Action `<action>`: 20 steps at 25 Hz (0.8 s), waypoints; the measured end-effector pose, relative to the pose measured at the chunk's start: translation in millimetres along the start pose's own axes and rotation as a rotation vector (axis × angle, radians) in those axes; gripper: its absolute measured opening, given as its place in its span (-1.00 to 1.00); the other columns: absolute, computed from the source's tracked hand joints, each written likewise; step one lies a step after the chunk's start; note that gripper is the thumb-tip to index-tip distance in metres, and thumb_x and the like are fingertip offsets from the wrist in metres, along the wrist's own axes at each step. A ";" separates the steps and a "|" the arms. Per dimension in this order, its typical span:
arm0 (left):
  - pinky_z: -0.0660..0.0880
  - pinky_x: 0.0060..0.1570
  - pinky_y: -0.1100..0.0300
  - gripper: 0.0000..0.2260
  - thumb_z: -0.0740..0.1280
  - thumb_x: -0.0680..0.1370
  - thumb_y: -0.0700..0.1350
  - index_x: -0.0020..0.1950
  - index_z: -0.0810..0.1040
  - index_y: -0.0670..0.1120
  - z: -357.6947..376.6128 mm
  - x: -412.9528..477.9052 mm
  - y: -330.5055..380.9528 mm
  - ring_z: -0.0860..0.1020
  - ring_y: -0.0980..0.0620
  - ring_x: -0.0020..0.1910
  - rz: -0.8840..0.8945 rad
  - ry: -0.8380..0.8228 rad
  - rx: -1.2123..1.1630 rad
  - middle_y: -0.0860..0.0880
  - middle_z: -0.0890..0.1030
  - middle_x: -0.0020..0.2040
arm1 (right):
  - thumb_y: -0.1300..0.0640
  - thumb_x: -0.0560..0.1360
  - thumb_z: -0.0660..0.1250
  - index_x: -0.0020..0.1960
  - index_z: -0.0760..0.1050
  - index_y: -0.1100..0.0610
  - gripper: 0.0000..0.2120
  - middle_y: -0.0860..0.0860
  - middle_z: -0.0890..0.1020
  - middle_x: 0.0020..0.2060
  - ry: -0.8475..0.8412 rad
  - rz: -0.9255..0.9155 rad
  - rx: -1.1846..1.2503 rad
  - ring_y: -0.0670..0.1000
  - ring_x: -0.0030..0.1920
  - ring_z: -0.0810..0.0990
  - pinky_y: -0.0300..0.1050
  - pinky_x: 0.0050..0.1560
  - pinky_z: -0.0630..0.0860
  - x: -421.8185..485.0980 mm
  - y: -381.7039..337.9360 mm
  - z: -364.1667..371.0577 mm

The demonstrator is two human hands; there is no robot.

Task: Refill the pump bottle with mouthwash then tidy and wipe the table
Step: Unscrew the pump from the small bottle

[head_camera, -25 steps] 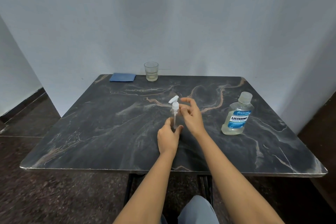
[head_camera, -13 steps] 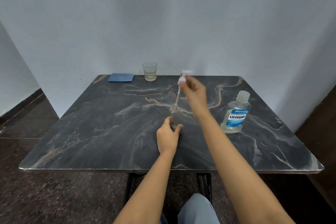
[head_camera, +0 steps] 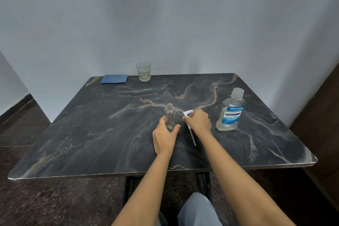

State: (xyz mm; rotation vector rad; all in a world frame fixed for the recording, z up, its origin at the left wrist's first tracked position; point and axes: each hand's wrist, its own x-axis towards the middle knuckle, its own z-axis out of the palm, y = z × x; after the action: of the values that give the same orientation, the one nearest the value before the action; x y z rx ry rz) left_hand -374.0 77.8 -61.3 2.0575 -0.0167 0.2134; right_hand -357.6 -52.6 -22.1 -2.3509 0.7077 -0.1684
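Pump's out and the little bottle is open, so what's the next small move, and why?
Probably let the right hand release the pump onto the table and reach for the mouthwash bottle. Its cap looks on, while the left hand already steadies the clear bottle, whose neck stands open and ready.

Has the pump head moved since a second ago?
Yes. The pump head, in the right hand, has come out of the bottle and now sits low beside it, on the side toward the mouthwash bottle.
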 end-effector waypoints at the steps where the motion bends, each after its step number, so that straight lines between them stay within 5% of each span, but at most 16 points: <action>1: 0.43 0.24 0.10 -0.44 0.42 0.45 0.09 0.38 0.38 -0.04 0.6 0.5 -0.3 0.50 0.02 0.26 -0.004 0.002 -0.002 0.01 0.53 0.30 | -0.08 0.36 0.40 -0.03 0.59 0.14 -0.67 0.10 0.65 -0.03 0.011 0.015 -0.004 0.18 0.05 0.60 -0.03 -0.02 0.49 -0.1 2.6 2.7; 9: 0.39 0.29 -0.02 -0.20 0.49 0.37 0.12 0.45 0.19 -0.13 -3.6 -6.2 7.0 0.38 -0.05 0.33 -0.011 0.120 -0.066 -0.09 0.39 0.34 | -0.16 0.46 0.33 0.09 0.52 0.12 -0.62 0.04 0.64 0.01 0.102 -0.147 0.032 0.08 0.07 0.58 -0.06 -0.03 0.45 -32.7 -2.2 -25.7; 14: 0.40 0.04 0.15 -0.49 0.44 0.42 0.00 0.27 0.35 -0.14 -4.6 -42.0 32.8 0.40 0.04 0.09 0.229 0.379 -0.206 -0.07 0.35 0.21 | -0.07 0.52 0.27 -0.04 0.57 0.07 -0.77 -0.06 0.66 -0.16 0.395 -0.416 0.225 -0.04 -0.15 0.60 -0.15 -0.15 0.45 -51.0 -30.1 -112.9; 17: 0.35 -0.03 0.41 -0.59 0.48 0.41 -0.07 0.17 0.39 -0.06 16.6 -58.0 68.6 0.40 0.14 -0.02 0.393 0.208 -0.240 0.06 0.36 0.10 | -0.11 0.55 0.20 0.01 0.55 0.12 -0.68 0.05 0.62 -0.08 0.671 -0.392 0.043 0.08 -0.10 0.57 -0.11 -0.21 0.40 -38.5 -27.5 -157.0; 20: 0.41 0.15 0.25 -0.45 0.51 0.40 0.04 0.28 0.36 -0.06 50.6 -53.1 100.1 0.43 0.11 0.16 0.336 -0.124 -0.231 0.06 0.40 0.19 | -0.23 0.54 0.18 0.14 0.47 0.22 -0.49 0.17 0.55 0.05 0.570 -0.196 -0.243 0.20 0.04 0.55 -0.06 -0.19 0.35 -18.3 -5.8 -174.5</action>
State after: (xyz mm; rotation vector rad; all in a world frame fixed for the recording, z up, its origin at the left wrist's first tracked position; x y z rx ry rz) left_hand -429.2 -18.4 -5.8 1.8248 -0.4455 0.2765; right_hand -422.3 -138.0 116.9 -2.6239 0.7905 -0.9106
